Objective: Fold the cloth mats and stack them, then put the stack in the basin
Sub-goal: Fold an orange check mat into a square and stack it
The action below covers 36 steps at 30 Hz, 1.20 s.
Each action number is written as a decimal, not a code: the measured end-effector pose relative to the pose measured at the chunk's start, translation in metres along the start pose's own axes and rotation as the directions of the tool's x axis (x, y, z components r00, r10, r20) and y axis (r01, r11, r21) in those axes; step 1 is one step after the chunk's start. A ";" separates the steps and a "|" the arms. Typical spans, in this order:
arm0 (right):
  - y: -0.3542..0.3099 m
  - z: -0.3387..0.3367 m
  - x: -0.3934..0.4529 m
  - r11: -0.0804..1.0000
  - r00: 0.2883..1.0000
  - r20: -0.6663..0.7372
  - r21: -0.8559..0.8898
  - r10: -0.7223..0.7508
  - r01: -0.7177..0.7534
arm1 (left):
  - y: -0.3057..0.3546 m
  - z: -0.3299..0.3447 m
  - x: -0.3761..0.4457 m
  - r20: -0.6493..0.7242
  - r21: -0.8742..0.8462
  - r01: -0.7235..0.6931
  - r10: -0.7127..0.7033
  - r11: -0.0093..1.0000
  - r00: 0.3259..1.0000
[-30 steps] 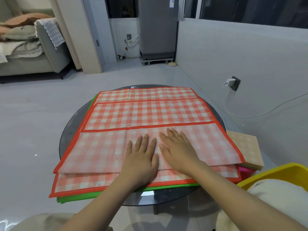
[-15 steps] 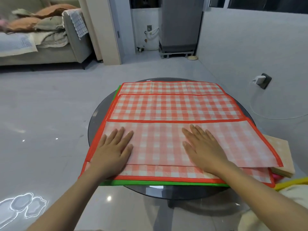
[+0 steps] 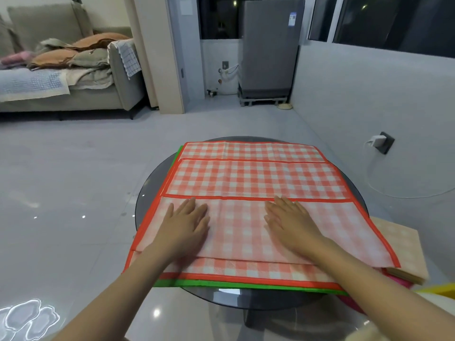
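Hands lie flat, fingers straight and gripping nothing, on the turned-over near flap of a red-and-white checked cloth mat with an orange-red border (image 3: 256, 178), which is spread on a round dark glass table (image 3: 147, 200); the left hand (image 3: 183, 226) and the right hand (image 3: 290, 223) press side by side but apart. The step looks like creasing the first fold, and it would go best with both palms sliding outward toward the ends so the flap's edge stays parallel to the border. A green-edged mat (image 3: 236, 284) shows beneath the checked one, and a tan checked folded mat (image 3: 398, 244) sits at the table's right edge. Only a sliver of a yellow plastic basin (image 3: 435, 289) shows at lower right; what it holds cannot be told.
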State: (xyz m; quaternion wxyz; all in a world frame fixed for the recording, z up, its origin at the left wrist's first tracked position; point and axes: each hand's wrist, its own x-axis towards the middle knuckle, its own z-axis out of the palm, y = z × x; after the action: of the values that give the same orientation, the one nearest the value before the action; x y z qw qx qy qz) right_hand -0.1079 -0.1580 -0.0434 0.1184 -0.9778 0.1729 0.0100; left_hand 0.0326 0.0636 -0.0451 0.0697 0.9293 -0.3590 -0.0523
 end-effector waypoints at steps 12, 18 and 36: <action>0.030 -0.018 0.103 0.997 0.996 -0.061 0.061 0.057 -0.054 | 0.039 -0.006 0.135 -0.040 -0.181 -0.048 0.042 0.982 0.998; 0.058 -0.020 0.168 0.991 0.987 -0.096 0.060 0.127 -0.122 | 0.033 0.001 0.211 -0.170 -0.263 0.001 -0.048 0.965 0.984; 0.050 -0.023 0.243 0.927 0.907 -0.378 0.374 0.186 -0.034 | -0.010 -0.027 0.254 -0.438 -0.226 -0.018 -0.086 0.974 0.895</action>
State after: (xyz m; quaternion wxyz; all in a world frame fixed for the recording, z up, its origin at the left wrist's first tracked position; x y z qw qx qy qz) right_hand 0.1028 -0.2905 -0.0466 0.2555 -0.9084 0.2485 -0.2187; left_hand 0.2304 -0.0978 -0.0321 0.2534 0.9088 -0.3088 0.1203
